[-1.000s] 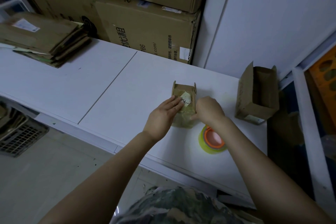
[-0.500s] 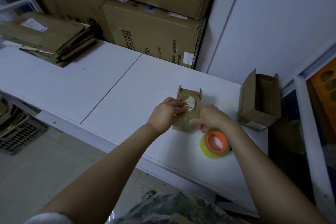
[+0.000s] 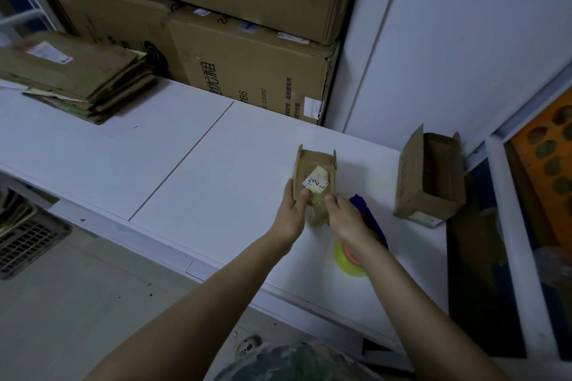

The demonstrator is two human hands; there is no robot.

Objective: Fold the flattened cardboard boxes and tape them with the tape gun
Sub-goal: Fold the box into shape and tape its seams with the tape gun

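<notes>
White tabletop [image 3: 154,164], one seam. A stack of flattened brown cardboard boxes [image 3: 77,77] is lying at the far left edge. A small brown cardboard box [image 3: 312,164] is resting right of the seam. A yellow tape roll with orange core [image 3: 346,263] is lying near the front edge. An open brown carton [image 3: 433,182] is lying by the right edge.

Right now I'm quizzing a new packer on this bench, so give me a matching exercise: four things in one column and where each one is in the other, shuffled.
Things
1 small cardboard box
2 stack of flattened boxes
3 yellow tape roll
4 open cardboard box

Places
a far left of the table
b table's right end
c held between left hand and right hand
d nearest the table's front edge

Pairs: 1-c, 2-a, 3-d, 4-b
</notes>
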